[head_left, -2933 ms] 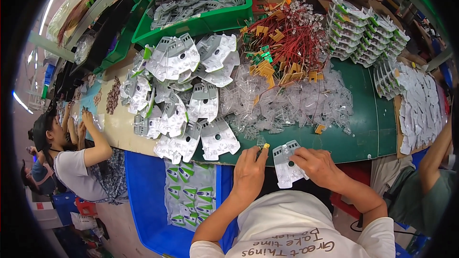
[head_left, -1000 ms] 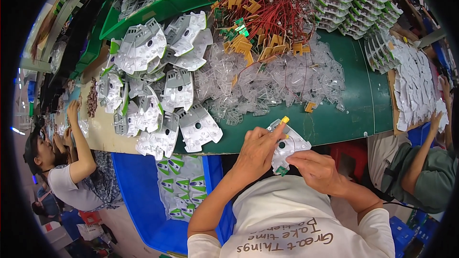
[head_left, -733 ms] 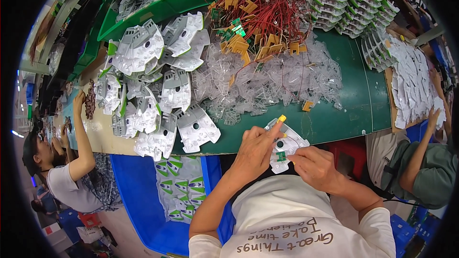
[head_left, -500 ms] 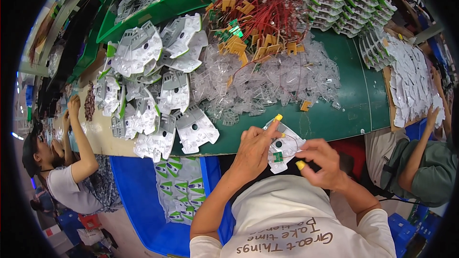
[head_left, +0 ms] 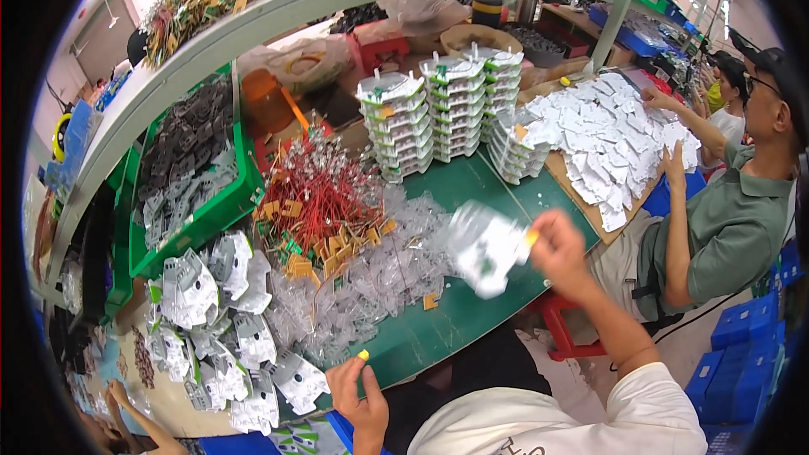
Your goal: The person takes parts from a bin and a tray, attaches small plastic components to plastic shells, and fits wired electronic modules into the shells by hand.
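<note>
Your right hand (head_left: 559, 254) grasps a white panel (head_left: 486, 250) by its near edge, thumb and fingers pinching at the panel's 3 o'clock side. A yellow fingertip cover (head_left: 532, 238) shows at that grip. Your left hand (head_left: 358, 392) is released: fingers half-curled, thumb apart, nothing visible between them.

Location: the panel hangs above the green table (head_left: 421, 342), at 9 o'clock from your right hand. Stacked panels (head_left: 393, 131) stand at about 10 to 11 o'clock from that hand, well apart from it; a heap of white pieces (head_left: 602, 147) lies at 1 o'clock. From your left hand, clear plastic parts (head_left: 392, 282) lie at 12 o'clock and loose grey-and-white housings (head_left: 299, 381) at 9 to 10.

Handling, as judged: the panel appears to be moulded plastic, so likely light, stiff and rather slippery on its smooth face. Thin edge tabs may chip under a hard squeeze. A dark green patch (head_left: 486, 267) on its face is too blurred to identify; treat it as fragile. Take hold at the outer rim, fingers off that patch, with the covered fingertip giving friction.
</note>
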A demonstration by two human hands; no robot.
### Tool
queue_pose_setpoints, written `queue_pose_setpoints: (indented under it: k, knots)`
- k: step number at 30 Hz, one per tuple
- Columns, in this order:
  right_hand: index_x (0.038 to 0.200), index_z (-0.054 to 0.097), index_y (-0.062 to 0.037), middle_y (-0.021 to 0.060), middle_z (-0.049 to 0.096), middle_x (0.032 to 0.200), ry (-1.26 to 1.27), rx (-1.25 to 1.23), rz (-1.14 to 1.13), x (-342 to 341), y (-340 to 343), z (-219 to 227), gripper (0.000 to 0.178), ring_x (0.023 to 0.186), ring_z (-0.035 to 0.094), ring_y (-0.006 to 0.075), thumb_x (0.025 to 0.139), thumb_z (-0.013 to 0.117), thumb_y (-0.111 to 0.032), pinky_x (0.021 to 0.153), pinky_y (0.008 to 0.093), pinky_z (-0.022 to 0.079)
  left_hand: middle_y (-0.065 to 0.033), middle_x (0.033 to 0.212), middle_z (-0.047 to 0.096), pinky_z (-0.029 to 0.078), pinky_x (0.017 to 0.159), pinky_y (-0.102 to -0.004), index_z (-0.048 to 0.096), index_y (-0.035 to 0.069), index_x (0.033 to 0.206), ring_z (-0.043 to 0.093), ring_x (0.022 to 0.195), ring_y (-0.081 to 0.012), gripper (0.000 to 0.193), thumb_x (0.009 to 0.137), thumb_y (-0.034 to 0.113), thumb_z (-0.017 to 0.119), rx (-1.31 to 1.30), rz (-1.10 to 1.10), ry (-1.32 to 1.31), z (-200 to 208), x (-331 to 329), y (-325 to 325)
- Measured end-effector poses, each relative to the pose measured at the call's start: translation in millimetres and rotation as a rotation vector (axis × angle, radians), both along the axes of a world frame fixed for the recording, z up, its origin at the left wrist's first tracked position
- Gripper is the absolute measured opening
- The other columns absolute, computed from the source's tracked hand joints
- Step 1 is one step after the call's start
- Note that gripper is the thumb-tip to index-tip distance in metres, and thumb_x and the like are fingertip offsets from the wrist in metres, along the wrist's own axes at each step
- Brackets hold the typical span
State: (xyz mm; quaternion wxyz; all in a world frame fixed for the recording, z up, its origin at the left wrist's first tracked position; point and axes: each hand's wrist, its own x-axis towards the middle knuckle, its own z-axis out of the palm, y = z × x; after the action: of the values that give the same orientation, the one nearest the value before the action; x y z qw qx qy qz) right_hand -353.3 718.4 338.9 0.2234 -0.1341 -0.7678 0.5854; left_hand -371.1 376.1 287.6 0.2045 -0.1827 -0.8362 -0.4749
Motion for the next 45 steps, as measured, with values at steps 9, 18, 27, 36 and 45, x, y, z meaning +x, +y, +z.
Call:
queue_pose_setpoints:
  k: [9,18,27,36,45]
  knots:
    - [0.101,0.051,-0.0035,-0.0006,0.054,0.064,0.116,0.102,-0.263,-102,175,21,0.016,0.049,0.046,0.0045,0.086,0.053,-0.003,0.041,0.0211,0.035,-0.0141,0.089,0.066,0.047,0.071,-0.0365,0.065,-0.001,0.095,0.060,0.077,-0.0298,0.020,0.076,-0.007,0.065,-0.077,-0.202,-0.064,-21,4,22]
    - [0.103,0.057,-0.0016,0.0015,0.058,0.066,0.159,0.087,-0.387,-95,172,7,0.018,0.048,0.047,0.0055,0.090,0.058,-0.014,0.041,0.0216,0.038,-0.0129,0.086,0.066,0.046,0.066,-0.0331,0.065,-0.002,0.095,0.058,0.072,-0.0257,0.019,0.076,-0.007,0.065,-0.072,-0.182,-0.110,-33,2,20]
    - [0.110,0.060,0.0054,0.0085,0.061,0.071,-0.280,-0.263,-0.367,-63,145,-77,0.026,0.048,0.055,0.0129,0.094,0.050,-0.013,0.044,0.0256,0.049,-0.0132,0.086,0.065,0.046,0.067,-0.0353,0.065,-0.001,0.094,0.059,0.074,-0.0285,0.018,0.076,-0.006,0.065,-0.107,-0.179,-0.067,-34,0,23]
    - [0.095,0.060,0.0082,0.0133,0.061,0.073,-0.223,-0.294,-0.329,-89,161,-94,0.022,0.053,0.060,0.0176,0.092,0.052,-0.012,0.045,0.0285,0.052,-0.0125,0.084,0.066,0.046,0.068,-0.0366,0.066,0.000,0.091,0.061,0.073,-0.0295,0.018,0.075,-0.007,0.065,-0.127,-0.139,-0.030,-36,3,24]
    - [0.092,0.064,0.0064,0.0144,0.062,0.073,-0.188,-0.270,-0.400,-93,179,-93,0.019,0.053,0.061,0.0191,0.089,0.051,-0.007,0.045,0.0299,0.054,-0.0119,0.082,0.065,0.047,0.067,-0.0362,0.066,0.000,0.089,0.061,0.072,-0.0291,0.017,0.074,-0.008,0.065,-0.135,-0.139,-0.013,-37,1,26]
